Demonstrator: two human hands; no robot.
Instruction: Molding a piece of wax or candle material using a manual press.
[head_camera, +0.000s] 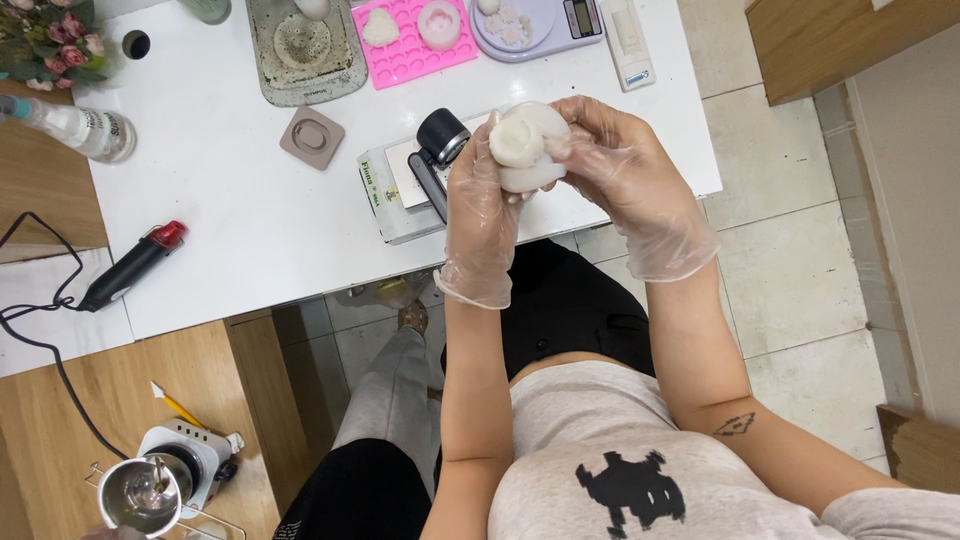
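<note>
Holding the white mould (527, 148) up over the table's (230, 220) near edge, I keep my left hand (480, 205) closed beneath as support while my right hand (615, 165) clasps its side, both gloved for cleanliness.

Lighting bright, even, diffuse; source apparently overhead. White table (230, 210) near overexposure, surface detail washed out toward its far edge. Shadows soft and short: faint one beside the heat gun (135, 265) near the table's left edge, darker band under the table's near edge over the floor tiles (790, 290). Mild sheen on the clear gloves of the left hand (480, 215) and right hand (625, 175). Focus sharp mid-frame. Wide-angle bending at the borders; table edges and tile lines slant. Metal pot (140, 495) at lower left slightly soft.
</note>
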